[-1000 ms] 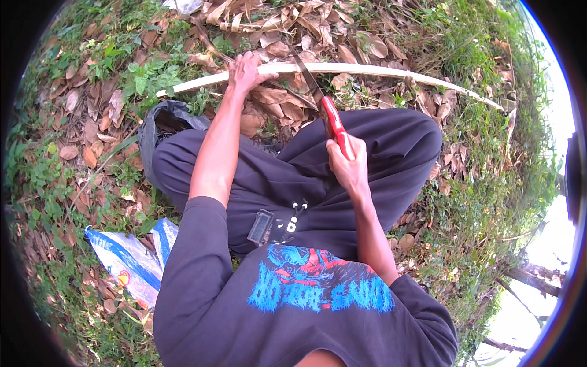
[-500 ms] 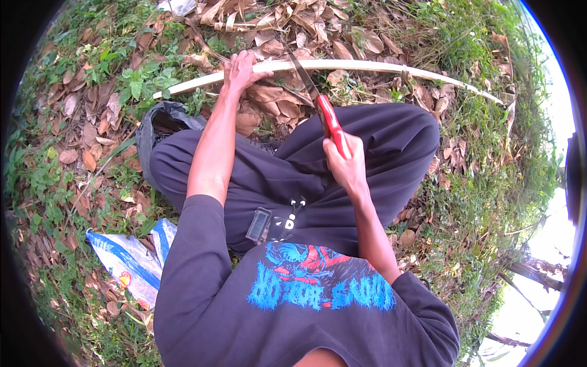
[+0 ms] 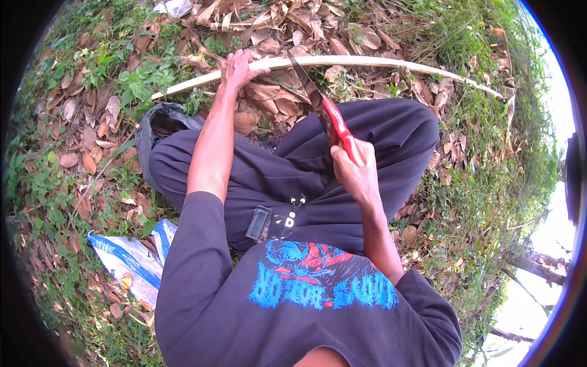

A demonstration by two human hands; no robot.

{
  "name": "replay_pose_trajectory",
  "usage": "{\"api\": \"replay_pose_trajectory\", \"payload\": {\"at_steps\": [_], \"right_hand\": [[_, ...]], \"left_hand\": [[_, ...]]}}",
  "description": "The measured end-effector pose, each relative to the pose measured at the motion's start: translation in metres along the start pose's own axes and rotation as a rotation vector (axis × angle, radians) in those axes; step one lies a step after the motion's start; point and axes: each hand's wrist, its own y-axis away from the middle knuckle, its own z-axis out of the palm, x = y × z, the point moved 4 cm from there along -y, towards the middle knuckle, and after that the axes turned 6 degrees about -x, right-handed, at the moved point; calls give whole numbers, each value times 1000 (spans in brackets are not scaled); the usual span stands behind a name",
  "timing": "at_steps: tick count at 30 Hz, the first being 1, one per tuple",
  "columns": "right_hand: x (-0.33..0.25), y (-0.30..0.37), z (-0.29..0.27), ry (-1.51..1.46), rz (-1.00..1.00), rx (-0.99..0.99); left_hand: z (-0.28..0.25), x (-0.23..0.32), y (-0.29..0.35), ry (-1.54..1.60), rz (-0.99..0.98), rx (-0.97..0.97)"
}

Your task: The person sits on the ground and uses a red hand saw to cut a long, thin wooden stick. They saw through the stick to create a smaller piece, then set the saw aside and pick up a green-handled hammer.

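A long pale stripped stick (image 3: 379,63) lies across dry leaves in front of my crossed legs. My left hand (image 3: 238,68) grips it near its left part, arm stretched forward. My right hand (image 3: 358,171) is closed around the red handle of a knife (image 3: 323,110). The dark blade points forward, and its tip touches the stick just right of my left hand. I sit cross-legged in dark trousers (image 3: 391,134) and a dark long-sleeved shirt.
Dry brown leaves (image 3: 293,24) and green weeds (image 3: 140,79) cover the ground all round. A dark bag (image 3: 160,119) lies by my left knee. A blue and white plastic sack (image 3: 131,260) lies at my left side. Fallen branches (image 3: 538,269) lie at the right.
The knife blade has moved forward and up until its tip meets the stick. My left hand stays gripped on the stick.
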Motion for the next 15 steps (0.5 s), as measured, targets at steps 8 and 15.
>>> {"api": "replay_pose_trajectory", "payload": {"at_steps": [8,15], "right_hand": [[5,-22,11,86,-38,48],[14,-29,25,161,-147,110]], "left_hand": [[-5,6,0,36,-16,-28],[-3,3,-2,5,-13,8]]}}
